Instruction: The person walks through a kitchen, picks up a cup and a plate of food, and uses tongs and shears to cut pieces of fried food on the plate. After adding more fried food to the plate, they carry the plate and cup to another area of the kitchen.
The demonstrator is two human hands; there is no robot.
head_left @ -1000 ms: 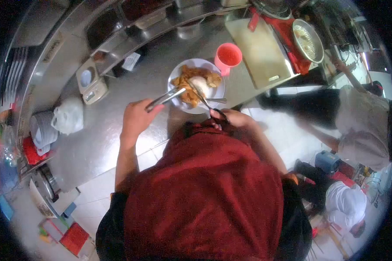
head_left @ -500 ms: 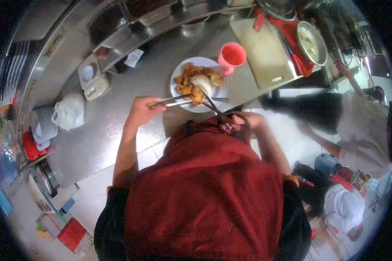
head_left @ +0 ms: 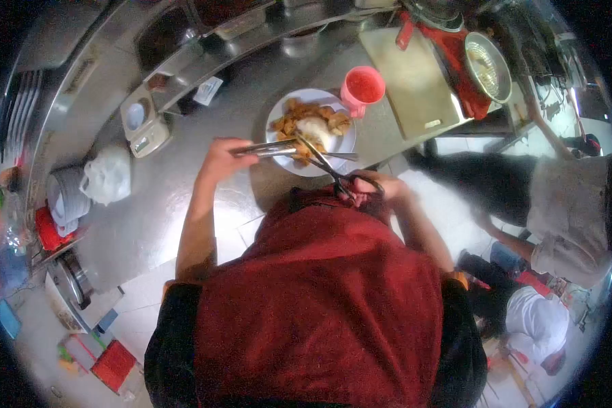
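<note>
The left hand (head_left: 219,160) was closed around the handles of the tongs (head_left: 265,148); the tongs were pressed together, with their tips over the near side of the plate (head_left: 270,130), on or among the fried pieces (head_left: 304,114). The right hand (head_left: 382,190) was closed through the loops of the scissors (head_left: 330,166); the blades were pointed up across the tong tips towards a white mound (head_left: 316,128) at the plate's centre; whether the blades were parted could not be told.

Compared with half a second earlier, the tongs had been raised slightly and levelled; the scissors had been drawn in so that blades and tongs crossed above the near rim; a second earlier the tongs had been angled steeply into the food. From this it was judged that a piece was being held steady for the blades, and that cutting was under way rather than finished; the pieces remained on the plate.

The plate was set on a steel counter (head_left: 183,211); a pink cup (head_left: 362,87) stood just beside it, touching or nearly so; a board (head_left: 415,81) lay beyond the cup; a scale (head_left: 143,126) and a white bag (head_left: 105,177) stood well to the left. A co-worker (head_left: 564,197) was seen at the right, apart from the work.

A paper slip (head_left: 207,92) and a shelf label (head_left: 81,68) were visible; no writing or brand could be read.
</note>
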